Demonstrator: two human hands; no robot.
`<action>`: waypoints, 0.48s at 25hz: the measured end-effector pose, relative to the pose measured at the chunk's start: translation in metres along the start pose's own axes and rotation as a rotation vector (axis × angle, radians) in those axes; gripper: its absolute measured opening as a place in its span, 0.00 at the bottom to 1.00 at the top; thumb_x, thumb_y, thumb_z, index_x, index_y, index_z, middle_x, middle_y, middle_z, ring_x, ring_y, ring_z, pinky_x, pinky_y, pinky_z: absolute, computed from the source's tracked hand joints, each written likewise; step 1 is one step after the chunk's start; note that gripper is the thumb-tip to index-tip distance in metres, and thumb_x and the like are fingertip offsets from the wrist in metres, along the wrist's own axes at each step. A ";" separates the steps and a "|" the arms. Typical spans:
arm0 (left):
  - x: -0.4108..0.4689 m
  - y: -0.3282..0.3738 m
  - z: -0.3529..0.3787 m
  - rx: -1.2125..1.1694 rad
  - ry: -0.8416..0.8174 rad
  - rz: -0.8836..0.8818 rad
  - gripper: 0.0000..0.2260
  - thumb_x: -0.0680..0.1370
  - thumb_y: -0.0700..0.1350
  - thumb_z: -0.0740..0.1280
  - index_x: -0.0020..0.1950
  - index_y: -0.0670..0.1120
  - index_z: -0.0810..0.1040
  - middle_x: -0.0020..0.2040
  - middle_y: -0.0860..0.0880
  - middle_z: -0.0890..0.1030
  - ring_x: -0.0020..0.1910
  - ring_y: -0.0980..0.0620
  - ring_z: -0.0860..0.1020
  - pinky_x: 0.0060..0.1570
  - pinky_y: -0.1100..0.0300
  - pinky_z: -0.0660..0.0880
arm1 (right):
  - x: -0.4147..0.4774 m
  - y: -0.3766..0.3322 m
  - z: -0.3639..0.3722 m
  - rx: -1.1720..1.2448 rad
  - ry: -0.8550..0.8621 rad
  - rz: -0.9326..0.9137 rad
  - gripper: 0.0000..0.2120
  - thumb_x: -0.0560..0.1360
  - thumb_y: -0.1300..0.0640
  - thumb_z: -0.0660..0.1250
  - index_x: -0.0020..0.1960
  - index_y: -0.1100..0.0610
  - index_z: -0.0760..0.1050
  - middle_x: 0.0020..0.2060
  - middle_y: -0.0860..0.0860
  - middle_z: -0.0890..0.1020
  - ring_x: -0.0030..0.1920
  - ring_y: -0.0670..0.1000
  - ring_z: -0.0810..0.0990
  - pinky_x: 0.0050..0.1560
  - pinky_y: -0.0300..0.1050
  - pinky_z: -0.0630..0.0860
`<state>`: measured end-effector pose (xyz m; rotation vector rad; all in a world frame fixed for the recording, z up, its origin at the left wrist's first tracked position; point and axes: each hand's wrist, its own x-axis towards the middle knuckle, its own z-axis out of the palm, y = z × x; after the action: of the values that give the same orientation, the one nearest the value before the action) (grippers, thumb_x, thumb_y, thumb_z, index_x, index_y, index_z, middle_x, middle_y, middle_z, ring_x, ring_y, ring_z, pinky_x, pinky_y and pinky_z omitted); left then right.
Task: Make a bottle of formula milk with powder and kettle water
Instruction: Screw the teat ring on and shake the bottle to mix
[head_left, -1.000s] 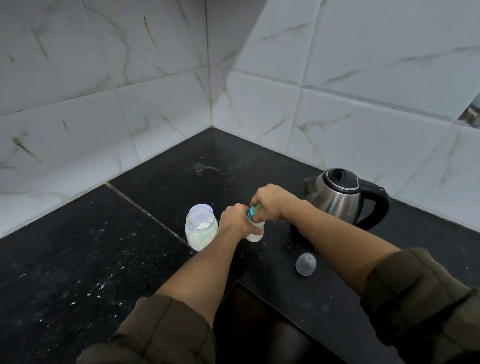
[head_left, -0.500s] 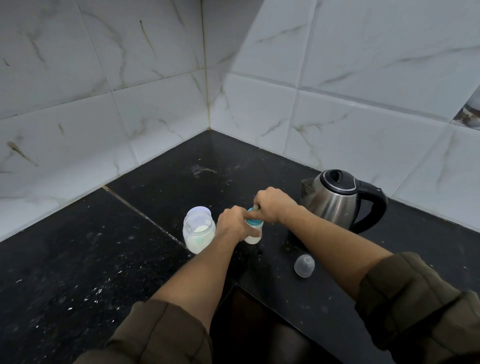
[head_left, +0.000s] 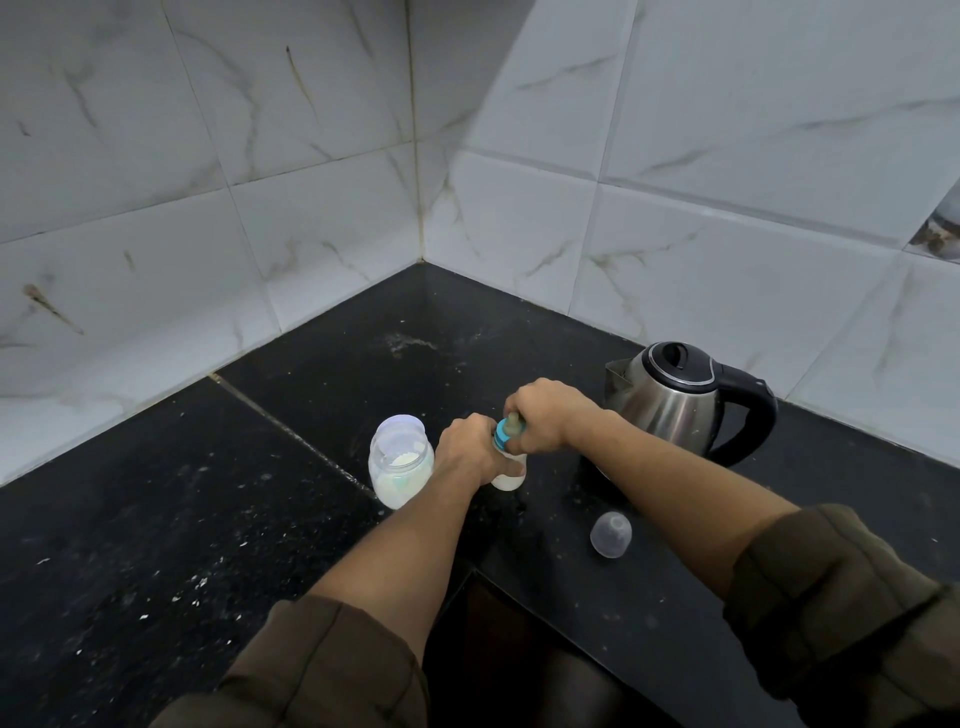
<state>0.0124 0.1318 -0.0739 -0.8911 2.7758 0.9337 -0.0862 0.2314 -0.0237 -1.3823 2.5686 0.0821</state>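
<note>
A small baby bottle with milky white liquid stands on the black counter. My left hand wraps around its body. My right hand grips the blue collar and teat on its top. Just left of the bottle stands an open clear jar of white formula powder. The steel kettle, with a black lid and handle, is on the right behind my right forearm.
A clear dome-shaped bottle cap lies on the counter near the front edge, under my right forearm. White tiled walls meet in a corner behind. The counter edge drops away between my arms.
Both hands stay on the bottle; my right hand has shifted slightly around the collar, showing more of the teat. Nothing else on the counter has moved.
</note>
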 end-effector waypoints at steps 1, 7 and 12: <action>0.000 0.000 0.000 -0.002 0.005 0.000 0.21 0.66 0.55 0.82 0.54 0.49 0.82 0.47 0.51 0.84 0.48 0.50 0.81 0.44 0.56 0.75 | 0.000 0.001 0.001 0.011 0.010 0.026 0.14 0.74 0.42 0.74 0.50 0.52 0.80 0.42 0.48 0.82 0.42 0.51 0.81 0.35 0.41 0.71; 0.000 0.000 0.000 0.002 0.007 -0.001 0.21 0.66 0.55 0.82 0.54 0.49 0.82 0.47 0.51 0.84 0.47 0.50 0.81 0.44 0.56 0.76 | 0.000 0.000 0.005 -0.014 0.060 0.123 0.25 0.74 0.32 0.69 0.48 0.55 0.81 0.38 0.50 0.81 0.39 0.51 0.82 0.33 0.45 0.75; 0.000 0.000 0.000 0.016 0.001 -0.008 0.20 0.65 0.55 0.82 0.52 0.49 0.82 0.46 0.50 0.84 0.46 0.50 0.81 0.44 0.55 0.78 | -0.002 -0.001 0.003 -0.109 0.088 0.121 0.27 0.71 0.29 0.67 0.51 0.52 0.78 0.41 0.49 0.82 0.41 0.51 0.81 0.37 0.46 0.75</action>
<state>0.0121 0.1317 -0.0735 -0.8998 2.7747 0.9085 -0.0843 0.2328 -0.0259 -1.2932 2.7573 0.1879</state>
